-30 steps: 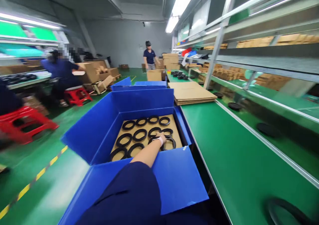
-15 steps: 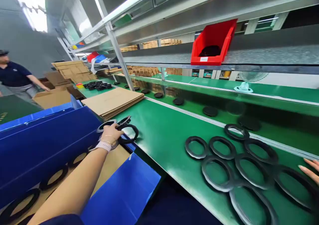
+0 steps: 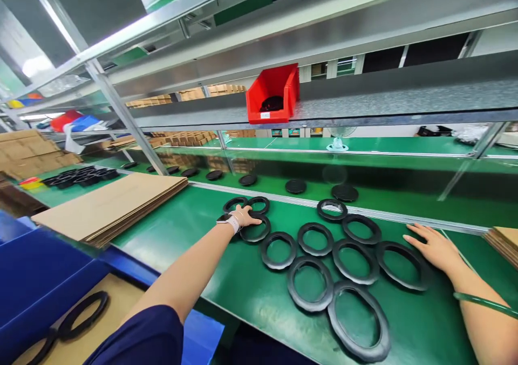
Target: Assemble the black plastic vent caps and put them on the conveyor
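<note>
Several black rubber rings (image 3: 309,284) lie flat in rows on the green table (image 3: 182,235). My left hand (image 3: 245,215) reaches far forward and rests on three rings (image 3: 254,230) fanned out at the left end of the rows, fingers stretched over them. My right hand (image 3: 431,246) lies flat with fingers spread on the rightmost ring (image 3: 399,268). A white watch sits on my left wrist and a green band on my right forearm.
A blue box (image 3: 36,279) at lower left holds more rings (image 3: 83,308) on a cardboard sheet. Flat cardboard sheets (image 3: 109,206) are stacked at left. Black discs (image 3: 295,186) sit on the conveyor behind. A red bin (image 3: 271,95) stands on the shelf above.
My view swung from the blue box to the table. My left hand lifted rings out of the box and carried them right onto the table. My right hand came to rest on the rightmost ring.
</note>
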`<state>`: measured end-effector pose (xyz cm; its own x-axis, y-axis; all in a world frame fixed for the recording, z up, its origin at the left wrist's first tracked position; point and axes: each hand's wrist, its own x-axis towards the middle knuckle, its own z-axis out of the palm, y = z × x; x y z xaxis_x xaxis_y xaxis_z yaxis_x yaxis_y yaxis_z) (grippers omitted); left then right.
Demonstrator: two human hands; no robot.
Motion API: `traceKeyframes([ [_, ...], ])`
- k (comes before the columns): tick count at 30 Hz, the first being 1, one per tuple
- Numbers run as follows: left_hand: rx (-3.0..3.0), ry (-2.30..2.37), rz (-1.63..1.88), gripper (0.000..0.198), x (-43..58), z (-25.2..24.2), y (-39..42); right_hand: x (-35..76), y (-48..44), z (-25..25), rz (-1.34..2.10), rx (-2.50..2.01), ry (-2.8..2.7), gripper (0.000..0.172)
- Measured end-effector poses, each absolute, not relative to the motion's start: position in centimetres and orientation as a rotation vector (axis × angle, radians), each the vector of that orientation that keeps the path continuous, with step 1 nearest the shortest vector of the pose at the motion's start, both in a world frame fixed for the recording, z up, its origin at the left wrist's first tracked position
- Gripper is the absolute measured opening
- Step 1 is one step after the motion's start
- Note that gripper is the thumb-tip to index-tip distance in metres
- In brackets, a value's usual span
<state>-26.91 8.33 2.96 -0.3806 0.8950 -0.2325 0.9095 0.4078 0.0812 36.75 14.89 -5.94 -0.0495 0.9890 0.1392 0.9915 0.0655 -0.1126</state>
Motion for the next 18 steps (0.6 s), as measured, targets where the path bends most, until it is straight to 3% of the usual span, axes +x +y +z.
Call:
traceKeyframes([
  [9,2.056,2.023,-0.065,0.051,-20.0,2.5,12.8,36.7,15.4,-5.4,0.175,-1.951,-2.022,0.056],
  [15,2.223,1.732,0.066,0.093,-19.7,3.9,11.5,37.8,14.8,-4.8,0.246,-1.904,-1.974,0.049],
  [18,2.190,1.800,0.275,0.090,-22.7,5.3,8.6,38.0,13.9,-4.4,0.208,-1.820,-2.003,0.039],
])
